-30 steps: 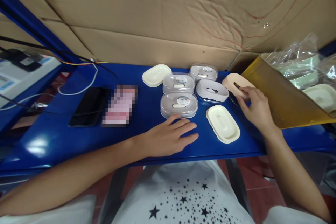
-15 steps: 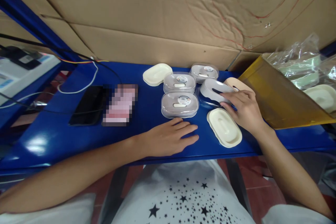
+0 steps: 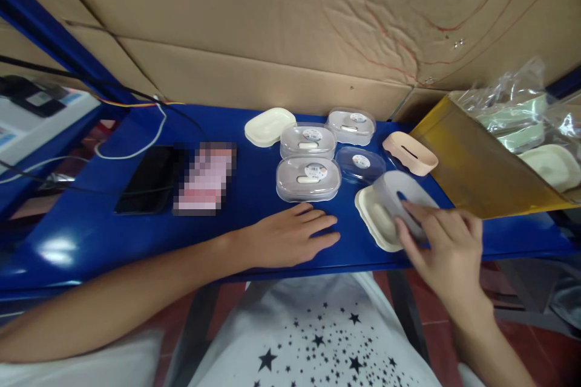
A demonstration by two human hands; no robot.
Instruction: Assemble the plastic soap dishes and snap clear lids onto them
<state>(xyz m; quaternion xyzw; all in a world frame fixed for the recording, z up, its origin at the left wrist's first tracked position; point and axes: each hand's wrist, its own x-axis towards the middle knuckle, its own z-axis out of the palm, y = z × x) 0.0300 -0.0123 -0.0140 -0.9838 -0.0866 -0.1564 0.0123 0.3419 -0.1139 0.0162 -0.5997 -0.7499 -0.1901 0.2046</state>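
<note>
Three lidded cases (image 3: 308,179) sit on the worktop (image 3: 254,190) between a phone (image 3: 146,181) toward its left edge and a box (image 3: 447,166) toward its right.

The tabletop (image 3: 245,187) is blue, the shirt (image 3: 313,338) white with black stars.

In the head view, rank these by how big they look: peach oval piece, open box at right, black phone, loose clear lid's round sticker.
1. Open box
2. Black phone
3. Peach oval piece
4. Round sticker on the loose clear lid
</note>
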